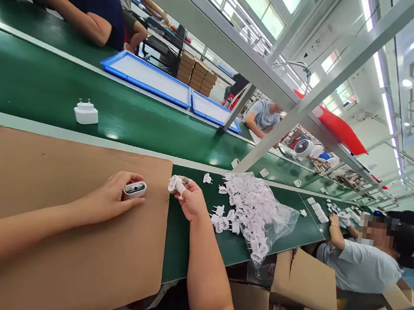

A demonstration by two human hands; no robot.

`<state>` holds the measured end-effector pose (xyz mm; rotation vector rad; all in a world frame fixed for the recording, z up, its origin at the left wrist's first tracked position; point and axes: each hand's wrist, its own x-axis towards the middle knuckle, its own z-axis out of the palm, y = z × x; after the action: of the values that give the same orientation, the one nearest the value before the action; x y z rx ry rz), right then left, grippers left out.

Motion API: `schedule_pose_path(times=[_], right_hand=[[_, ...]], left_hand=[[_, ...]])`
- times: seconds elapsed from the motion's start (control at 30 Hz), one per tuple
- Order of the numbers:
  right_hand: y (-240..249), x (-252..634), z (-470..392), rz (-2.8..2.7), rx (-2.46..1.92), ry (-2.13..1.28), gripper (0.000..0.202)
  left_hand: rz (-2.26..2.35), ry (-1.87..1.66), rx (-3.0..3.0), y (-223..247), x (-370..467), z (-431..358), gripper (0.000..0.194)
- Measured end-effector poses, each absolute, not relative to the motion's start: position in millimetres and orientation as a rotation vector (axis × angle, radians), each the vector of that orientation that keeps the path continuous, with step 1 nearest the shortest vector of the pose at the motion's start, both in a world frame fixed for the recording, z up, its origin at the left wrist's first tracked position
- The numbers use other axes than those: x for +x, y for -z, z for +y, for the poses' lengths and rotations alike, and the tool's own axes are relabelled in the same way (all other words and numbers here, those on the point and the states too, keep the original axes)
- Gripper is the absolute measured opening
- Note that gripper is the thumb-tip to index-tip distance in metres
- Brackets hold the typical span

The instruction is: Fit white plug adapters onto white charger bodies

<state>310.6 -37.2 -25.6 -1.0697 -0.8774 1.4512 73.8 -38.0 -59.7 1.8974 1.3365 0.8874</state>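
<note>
Over the brown cardboard sheet (pixel 66 238), my left hand (pixel 116 195) grips a white oval charger housing (pixel 134 190), its open end showing dark parts inside. My right hand (pixel 190 198) pinches a small white plug piece (pixel 176 184) just beyond the sheet's right edge. The two parts are apart. To the right of my right hand, a clear plastic bag (pixel 256 212) full of white plug pieces lies on the green table, with several loose plug pieces (pixel 222 222) beside it. A white charger with pins (pixel 86 112) stands on the green belt.
A green conveyor belt (pixel 149 127) runs behind the sheet, with blue-framed trays (pixel 148 77) beyond it. A metal post (pixel 266 137) rises behind the bag. Open cardboard boxes (pixel 305 280) stand below the table at right. Other people sit along the line.
</note>
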Motion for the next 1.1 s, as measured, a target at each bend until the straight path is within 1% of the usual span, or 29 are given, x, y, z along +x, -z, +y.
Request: schedule_pose_path(times=[0.07,0.1,0.2,0.27,0.37,0.4,0.47,0.53,0.8,0.97,1.1], right_hand=[[27,308,-37,-0.932,-1.072,-1.424,0.046],[28,306,-37,-0.961,-1.093,-1.397,0.048],[31,297,-42,-1.068,-1.194,-1.275,0.050],[30,291,-48,-1.200,-1.244,-1.136,0.042],[25,283,-58,-1.562,-1.276,-0.792,0.024],[23,282,-60,-1.701,-1.276,-0.675,0.023],[21,280,-63,-1.942,-1.270,-0.507,0.031],[20,279,-64,-2.099,-1.287,-0.417,0.037],[14,267,-60,-2.384,-1.403,-0.198,0.034],[0,258,-57,-2.429,-1.559,-0.149,0.031],[-4,254,-60,-2.366,-1.663,-0.149,0.023]], left_hand=[[1.255,-0.860,1.842,55,75,-42,0.068],[1.220,-0.866,1.804,52,77,-44,0.068],[1.202,-0.939,1.712,48,83,-51,0.076],[1.220,-0.943,1.695,47,86,-54,0.074],[1.202,-0.895,1.715,44,86,-55,0.067],[1.192,-0.892,1.716,43,85,-55,0.067],[1.181,-0.896,1.717,43,84,-53,0.068],[1.182,-0.907,1.718,45,83,-52,0.069],[1.143,-0.913,1.767,52,81,-47,0.061],[1.152,-0.914,1.784,50,81,-47,0.060],[1.149,-0.921,1.770,53,81,-45,0.062]])
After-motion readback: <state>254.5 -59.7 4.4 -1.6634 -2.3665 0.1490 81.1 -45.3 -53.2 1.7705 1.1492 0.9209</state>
